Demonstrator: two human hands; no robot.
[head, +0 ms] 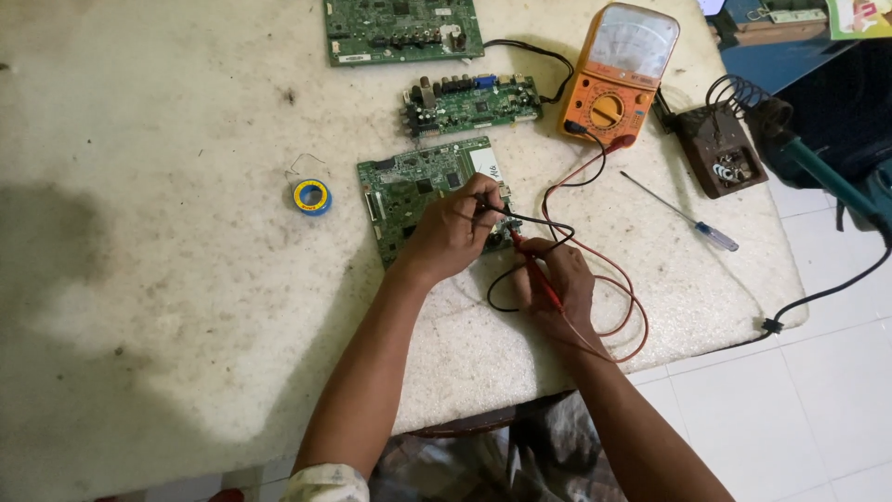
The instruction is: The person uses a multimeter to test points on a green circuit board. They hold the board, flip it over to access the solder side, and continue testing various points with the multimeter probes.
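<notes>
We are pinching a black probe [497, 216] in our left hand [452, 232], fingers closed, its tip seemingly touching the green circuit board [409, 191] lying on the table [186, 279]. Our right hand [557, 284] is gripping the red probe [534, 265] beside it, wired to the orange multimeter [621, 74].

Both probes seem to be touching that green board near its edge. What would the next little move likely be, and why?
Probably a glance up at the orange meter. The left hand holds the black probe and the right hand the red probe, both tips at the near circuit board, so the dial's reading seems the natural next thing to check.
</notes>
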